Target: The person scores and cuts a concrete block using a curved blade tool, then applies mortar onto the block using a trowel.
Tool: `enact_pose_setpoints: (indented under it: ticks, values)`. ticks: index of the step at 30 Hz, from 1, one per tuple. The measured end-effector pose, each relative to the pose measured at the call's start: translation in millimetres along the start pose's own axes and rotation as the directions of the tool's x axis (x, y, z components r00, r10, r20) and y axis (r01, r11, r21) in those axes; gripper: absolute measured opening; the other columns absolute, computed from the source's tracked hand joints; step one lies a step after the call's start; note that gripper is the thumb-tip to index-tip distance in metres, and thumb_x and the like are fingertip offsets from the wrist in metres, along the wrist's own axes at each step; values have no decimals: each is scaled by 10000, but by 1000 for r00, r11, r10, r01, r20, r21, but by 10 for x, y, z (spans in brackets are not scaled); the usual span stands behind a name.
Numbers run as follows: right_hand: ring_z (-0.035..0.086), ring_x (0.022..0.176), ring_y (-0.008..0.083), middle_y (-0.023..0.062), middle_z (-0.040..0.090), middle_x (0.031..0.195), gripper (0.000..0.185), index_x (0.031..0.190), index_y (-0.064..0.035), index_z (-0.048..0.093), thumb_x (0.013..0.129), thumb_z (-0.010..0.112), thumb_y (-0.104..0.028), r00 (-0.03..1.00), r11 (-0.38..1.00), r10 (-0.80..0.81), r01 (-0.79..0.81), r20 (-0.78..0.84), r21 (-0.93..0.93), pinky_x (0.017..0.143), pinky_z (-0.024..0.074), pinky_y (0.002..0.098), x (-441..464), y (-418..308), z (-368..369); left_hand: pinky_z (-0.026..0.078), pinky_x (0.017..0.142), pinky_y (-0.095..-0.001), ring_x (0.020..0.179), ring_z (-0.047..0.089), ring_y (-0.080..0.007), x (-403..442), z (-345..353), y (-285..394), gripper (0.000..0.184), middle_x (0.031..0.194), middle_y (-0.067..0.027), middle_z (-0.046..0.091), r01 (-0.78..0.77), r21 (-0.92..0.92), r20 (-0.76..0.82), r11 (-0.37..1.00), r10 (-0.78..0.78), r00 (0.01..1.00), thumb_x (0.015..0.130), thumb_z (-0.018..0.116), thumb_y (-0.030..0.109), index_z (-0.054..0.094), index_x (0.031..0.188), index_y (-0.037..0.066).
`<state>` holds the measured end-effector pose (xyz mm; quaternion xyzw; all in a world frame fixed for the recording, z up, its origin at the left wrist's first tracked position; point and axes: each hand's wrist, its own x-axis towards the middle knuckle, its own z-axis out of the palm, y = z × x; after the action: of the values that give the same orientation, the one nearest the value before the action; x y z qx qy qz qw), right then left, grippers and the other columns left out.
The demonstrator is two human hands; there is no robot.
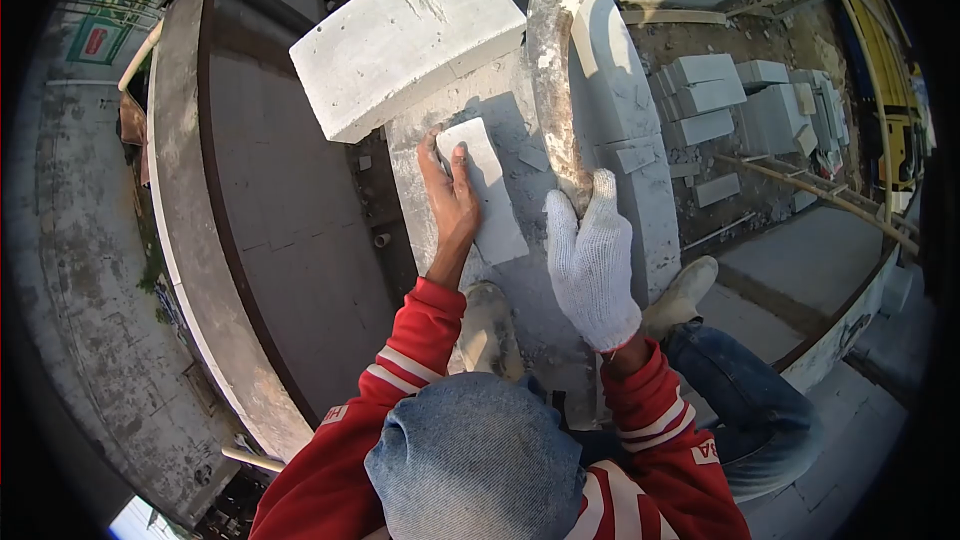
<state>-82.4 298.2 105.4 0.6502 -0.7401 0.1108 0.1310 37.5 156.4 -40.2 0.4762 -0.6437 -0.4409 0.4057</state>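
My bare left hand [452, 202] is closed on a small pale concrete block [485, 190], its thumb on the top face and fingers at the far left edge. The block rests on the dusty grey wall top [515, 130]. To the right, my right hand [592, 260], in a white knitted glove, is closed round the near end of a long, curved, mortar-stained tool [555, 70]. Its kind is unclear; the far end leaves the view at the top. Beyond my left hand lies a larger pale block [410, 35] with scratches on top.
My bent denim knee [475, 460] and boots [490, 330] are close below the hands. Deep gaps flank the wall, with a long concrete beam [200, 220] at left. Stacked blocks [700, 90] and a bamboo pole [820, 195] lie lower at right.
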Motion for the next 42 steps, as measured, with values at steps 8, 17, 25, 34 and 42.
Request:
enact_pose_setpoints:
  ticks: [8,17,25,34,42]
  values:
    - [641,660,342,248,633,807,302,1180,64,561,972,608,-151,902,810,141,-343,408,476,580,510,421,-129,-196,319,230,1199,-430,1417,367,-326,-40,-25,65,525,1438,-238,460,84,-63,29,994,-83,996,1085,471,330,382,1462,-25]
    - [652,633,404,210,604,665,326,1173,65,497,1003,603,-192,864,762,206,-436,459,479,523,497,440,-271,-203,575,245,1191,-418,1411,372,-314,-24,-19,62,541,1435,-231,465,53,1,8,999,-53,999,1083,472,361,387,1464,-13]
    - [650,640,431,292,631,721,320,1161,90,553,1000,587,-185,961,806,261,-267,87,528,550,501,497,78,-60,111,307,1152,-410,1347,421,-299,-15,-48,101,530,1422,-219,453,64,25,21,998,-65,998,1081,478,352,391,1445,-22]
    - [661,665,398,226,636,770,331,1175,91,538,1012,573,-195,867,764,204,-431,454,480,556,503,454,-155,-59,425,295,1157,-409,1359,403,-275,-13,-25,121,532,1426,-195,451,66,6,8,998,-66,998,1075,494,365,399,1449,-1]
    - [672,682,430,259,644,709,380,1123,95,511,1022,542,-270,912,829,137,-320,387,460,578,527,462,-394,-45,1019,316,1153,-406,1334,432,-280,-12,-24,57,491,1418,-188,446,53,73,-1,996,-53,999,1092,462,318,376,1454,-3]
